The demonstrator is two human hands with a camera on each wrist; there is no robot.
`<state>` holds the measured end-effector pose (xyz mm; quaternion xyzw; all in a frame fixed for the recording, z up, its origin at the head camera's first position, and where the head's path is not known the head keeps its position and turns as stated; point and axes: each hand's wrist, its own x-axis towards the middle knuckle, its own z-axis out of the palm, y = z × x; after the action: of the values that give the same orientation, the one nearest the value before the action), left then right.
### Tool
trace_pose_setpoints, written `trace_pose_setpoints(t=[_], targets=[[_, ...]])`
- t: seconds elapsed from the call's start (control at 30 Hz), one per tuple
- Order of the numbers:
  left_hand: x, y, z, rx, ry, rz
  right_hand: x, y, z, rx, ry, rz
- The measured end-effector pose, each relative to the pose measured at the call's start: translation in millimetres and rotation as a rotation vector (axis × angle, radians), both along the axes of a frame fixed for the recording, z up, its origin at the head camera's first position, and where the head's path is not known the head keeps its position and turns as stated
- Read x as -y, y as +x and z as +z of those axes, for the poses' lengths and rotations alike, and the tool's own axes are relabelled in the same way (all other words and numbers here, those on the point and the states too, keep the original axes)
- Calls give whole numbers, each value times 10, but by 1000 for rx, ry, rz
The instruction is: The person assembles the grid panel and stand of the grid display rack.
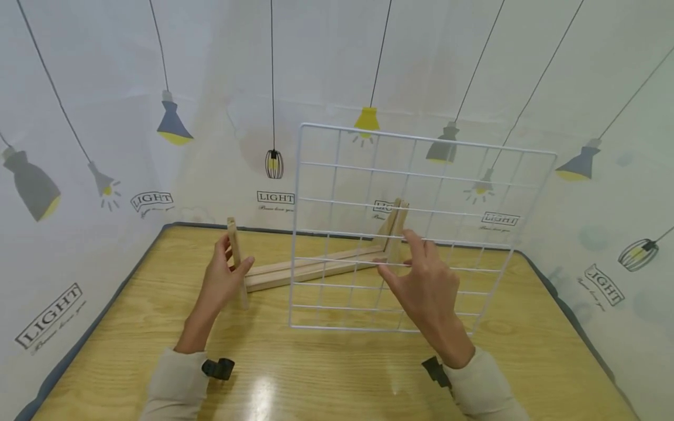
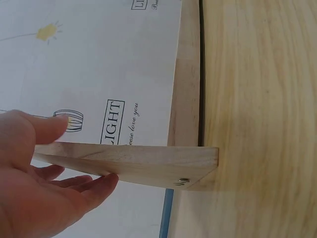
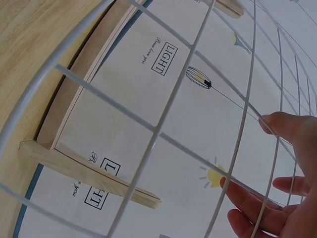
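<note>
A light wooden frame stands on the table, made of a long double bar with an upright piece at each end. My left hand holds its left end piece, thumb on one side and fingers on the other. Two short dark marks show near that piece's lower end. A white wire grid panel stands upright in front of the frame's right part. With thumb and fingers, my right hand grips its wires near the middle. Through the grid, the right end piece is visible.
Beneath everything is a wood-grain table. A white sheet printed with lamps hangs around its back and sides. A black strap piece sits at the left wrist, another at the right.
</note>
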<state>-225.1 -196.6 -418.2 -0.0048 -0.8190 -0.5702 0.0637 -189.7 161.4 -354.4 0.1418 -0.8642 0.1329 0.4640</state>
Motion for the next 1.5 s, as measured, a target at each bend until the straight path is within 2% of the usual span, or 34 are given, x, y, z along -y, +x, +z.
trace_pose_setpoints(t=[0.43, 0.97, 1.5], targets=[[13, -16, -31, 0, -29, -14, -49, -9, 108, -46, 9, -4], [-64, -24, -25, -57, -65, -52, -77, -26, 160, -58, -6, -8], [-205, 18, -164, -43, -99, -96, -47, -31, 159, -91, -22, 8]])
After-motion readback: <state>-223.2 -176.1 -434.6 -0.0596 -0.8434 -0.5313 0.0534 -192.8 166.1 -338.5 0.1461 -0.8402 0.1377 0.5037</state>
